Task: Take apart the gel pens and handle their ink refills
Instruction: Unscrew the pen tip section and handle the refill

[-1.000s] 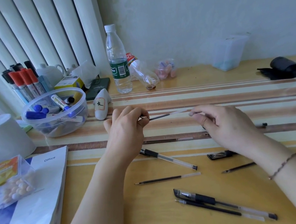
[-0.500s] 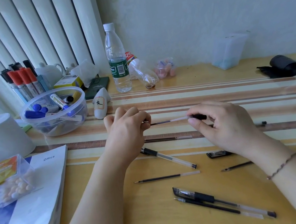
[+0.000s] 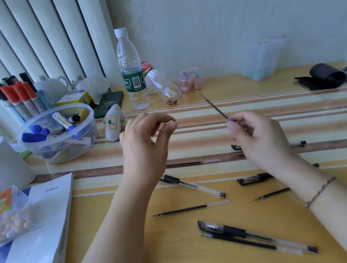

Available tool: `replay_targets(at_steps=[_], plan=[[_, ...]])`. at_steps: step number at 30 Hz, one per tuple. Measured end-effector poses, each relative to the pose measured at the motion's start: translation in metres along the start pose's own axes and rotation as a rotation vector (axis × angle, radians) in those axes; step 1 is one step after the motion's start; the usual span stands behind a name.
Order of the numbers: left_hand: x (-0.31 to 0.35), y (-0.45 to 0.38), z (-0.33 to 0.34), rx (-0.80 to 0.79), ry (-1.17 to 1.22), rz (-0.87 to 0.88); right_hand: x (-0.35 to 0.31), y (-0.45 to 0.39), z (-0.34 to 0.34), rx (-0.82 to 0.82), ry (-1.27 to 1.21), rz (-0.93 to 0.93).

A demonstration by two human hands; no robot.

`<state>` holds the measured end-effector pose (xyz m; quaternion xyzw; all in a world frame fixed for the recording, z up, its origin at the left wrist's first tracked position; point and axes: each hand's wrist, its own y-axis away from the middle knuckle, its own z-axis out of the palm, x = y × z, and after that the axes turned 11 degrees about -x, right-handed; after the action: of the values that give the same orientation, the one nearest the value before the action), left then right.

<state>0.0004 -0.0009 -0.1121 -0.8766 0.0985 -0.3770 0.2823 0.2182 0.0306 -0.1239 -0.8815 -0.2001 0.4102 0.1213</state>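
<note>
Evidently, a thin dark ink refill [image 3: 215, 106] is pinched in the right hand [image 3: 257, 138], angled up above the wooden counter [image 3: 176, 256], while something tiny is nipped in the left hand's [image 3: 147, 144] grip, presumably its tip cap.

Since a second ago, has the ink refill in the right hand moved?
Yes. The refill lay level between both hands; now only the right hand pinches it, its free end swung up and away toward the tipped bottle. The left hand has let go.

We sit at a home desk [image 3: 123, 248]: markers [image 3: 19, 96] and a teapot [image 3: 52, 87] left of our hands, blinds [image 3: 17, 42] beyond.
</note>
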Motion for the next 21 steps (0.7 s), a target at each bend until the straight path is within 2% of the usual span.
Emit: replay_targets(at_steps=[3,7,10,13,21], plan=[[0.001,0.001,0.002,-0.054,0.013,-0.033,-0.003,-0.003,-0.005,0.097,-0.248,0.002],[0.012,0.001,0.002,-0.203,0.439,-0.161,-0.007,-0.003,-0.005,0.083,-0.328,-0.067],[0.014,0.002,0.002,-0.242,0.629,-0.205,-0.009,0.002,-0.003,0.02,-0.142,-0.207],[0.015,0.003,0.001,-0.277,0.719,-0.207,-0.013,0.006,-0.001,-0.058,0.085,-0.327],[0.02,0.005,0.0,-0.341,0.784,-0.165,-0.015,0.008,0.002,-0.116,0.111,-0.371]])
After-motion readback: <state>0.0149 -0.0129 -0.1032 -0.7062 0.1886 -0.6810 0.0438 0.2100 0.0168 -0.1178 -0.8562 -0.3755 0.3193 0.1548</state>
